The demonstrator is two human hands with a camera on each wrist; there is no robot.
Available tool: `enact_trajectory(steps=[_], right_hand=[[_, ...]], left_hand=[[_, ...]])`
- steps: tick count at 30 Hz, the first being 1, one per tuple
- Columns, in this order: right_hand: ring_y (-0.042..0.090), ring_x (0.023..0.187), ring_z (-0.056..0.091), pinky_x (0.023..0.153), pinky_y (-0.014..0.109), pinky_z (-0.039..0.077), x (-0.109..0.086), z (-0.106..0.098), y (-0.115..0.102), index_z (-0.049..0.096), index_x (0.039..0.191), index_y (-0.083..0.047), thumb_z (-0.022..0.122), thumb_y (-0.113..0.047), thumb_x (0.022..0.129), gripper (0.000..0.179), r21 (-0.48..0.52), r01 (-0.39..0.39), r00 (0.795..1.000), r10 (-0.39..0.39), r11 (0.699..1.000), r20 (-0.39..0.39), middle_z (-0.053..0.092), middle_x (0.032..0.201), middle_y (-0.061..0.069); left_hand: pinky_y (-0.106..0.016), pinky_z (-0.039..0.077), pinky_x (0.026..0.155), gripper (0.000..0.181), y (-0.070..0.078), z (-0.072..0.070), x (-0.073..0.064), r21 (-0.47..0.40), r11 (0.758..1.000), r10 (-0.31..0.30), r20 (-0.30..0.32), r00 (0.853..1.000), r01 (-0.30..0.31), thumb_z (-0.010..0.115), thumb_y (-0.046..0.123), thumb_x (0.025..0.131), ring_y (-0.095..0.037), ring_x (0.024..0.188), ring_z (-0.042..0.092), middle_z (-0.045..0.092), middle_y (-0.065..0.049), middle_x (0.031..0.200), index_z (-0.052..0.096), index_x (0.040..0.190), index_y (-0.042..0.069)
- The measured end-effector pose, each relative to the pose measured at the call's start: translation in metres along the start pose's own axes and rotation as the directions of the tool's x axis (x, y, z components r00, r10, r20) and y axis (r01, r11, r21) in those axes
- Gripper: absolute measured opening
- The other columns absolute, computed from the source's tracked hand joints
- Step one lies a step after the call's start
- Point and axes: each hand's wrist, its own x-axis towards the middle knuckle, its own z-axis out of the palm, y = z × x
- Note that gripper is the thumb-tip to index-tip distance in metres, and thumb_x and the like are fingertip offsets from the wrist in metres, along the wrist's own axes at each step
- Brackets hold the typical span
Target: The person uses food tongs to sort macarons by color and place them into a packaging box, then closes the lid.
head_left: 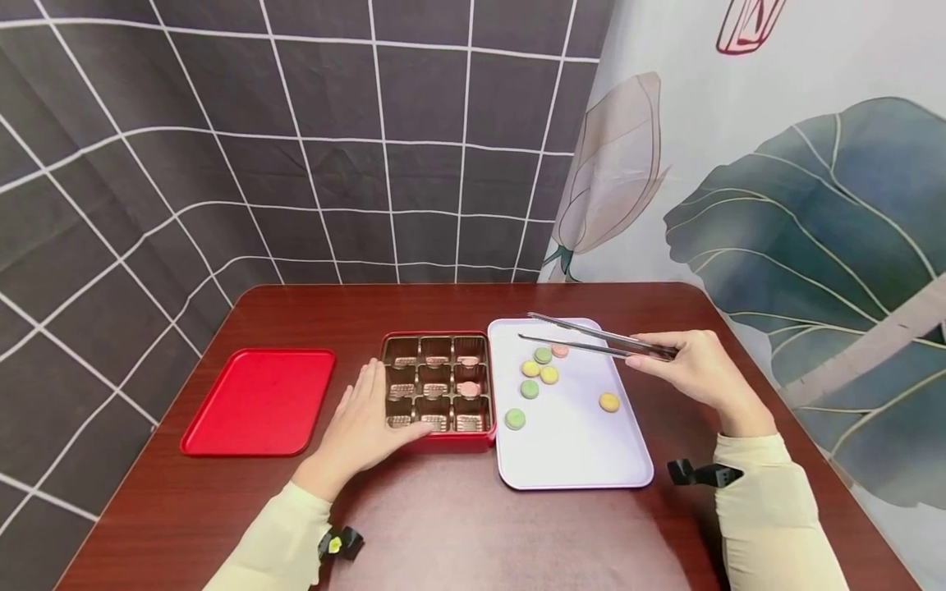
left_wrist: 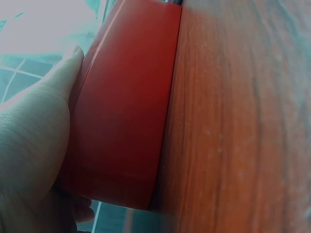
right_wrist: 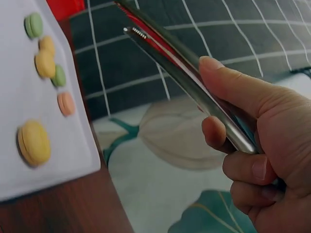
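Observation:
My left hand point(head_left: 362, 423) rests at the near left corner of a red box point(head_left: 443, 443), its fingers straight along the left side and thumb along the front rim; the left wrist view shows the thumb on the edge of the box wall point(left_wrist: 121, 107). A gold divided insert fills the box, and a pink macaron point(head_left: 469, 389) sits in its middle right compartment. My right hand point(head_left: 691, 365) grips metal tongs point(head_left: 599, 332) above the white tray point(head_left: 576, 460). Their tips stand apart with nothing between them. Below lie green point(head_left: 543, 355), yellow point(head_left: 549, 375) and pink point(head_left: 560, 350) macarons.
The white tray stands right against the box's right side. One yellow macaron point(head_left: 609, 402) lies apart near the tray's right edge. A red tray point(head_left: 259, 402) lies at the left of the wooden table point(head_left: 443, 525). Behind hang a dark grid-patterned curtain point(head_left: 332, 164) and a leaf-printed cloth.

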Motion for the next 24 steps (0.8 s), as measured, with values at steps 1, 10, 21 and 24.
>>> enact_trajectory(steps=[1, 10, 21, 24], right_hand=[[0.014, 0.06, 0.054, 0.05, 0.021, 0.046, 0.0, -0.001, 0.004, 0.075, 0.107, -0.008, 0.083, -0.032, 0.075, 0.041, -0.007, -0.013, 1.0, 0.013, 1.0, 0.001, 0.071, 0.079, 0.0], [0.015, 0.062, 0.054, 0.051, 0.024, 0.045, -0.006, -0.015, 0.03, 0.075, 0.106, -0.007, 0.082, -0.038, 0.075, 0.044, -0.072, -0.072, 0.997, 0.074, 0.995, 0.016, 0.071, 0.077, 0.0], [0.02, 0.069, 0.055, 0.053, 0.027, 0.045, -0.012, -0.024, 0.041, 0.073, 0.108, -0.004, 0.08, -0.041, 0.077, 0.05, -0.108, -0.148, 0.985, 0.156, 0.983, 0.074, 0.071, 0.075, 0.0], [0.021, 0.07, 0.056, 0.055, 0.029, 0.047, -0.013, -0.023, 0.045, 0.073, 0.108, -0.003, 0.079, -0.043, 0.077, 0.051, -0.129, -0.15, 0.983, 0.161, 0.98, 0.087, 0.071, 0.073, -0.001]], left_hand=[[-0.056, 0.018, 0.113, 0.125, 0.0, 0.0, 0.0, 0.0, 1.0, -0.001, 0.0, 1.0, 0.001, 0.062, 0.078, 0.07, -0.034, 0.145, 0.012, 0.013, -0.021, 0.158, 0.014, 0.151, -0.004], [-0.057, 0.02, 0.112, 0.124, 0.0, 0.002, -0.001, -0.004, 1.0, 0.008, -0.022, 1.0, -0.008, 0.066, 0.074, 0.069, -0.035, 0.144, 0.015, 0.016, -0.023, 0.156, 0.016, 0.15, -0.005], [-0.057, 0.021, 0.112, 0.126, 0.0, 0.001, 0.0, -0.002, 1.0, 0.016, -0.026, 1.0, -0.016, 0.064, 0.077, 0.068, -0.035, 0.144, 0.016, 0.016, -0.023, 0.156, 0.015, 0.151, -0.005], [-0.057, 0.021, 0.112, 0.127, 0.0, 0.002, 0.0, -0.004, 1.0, 0.014, -0.023, 1.0, -0.015, 0.063, 0.078, 0.068, -0.035, 0.144, 0.016, 0.016, -0.023, 0.156, 0.015, 0.151, -0.005]])
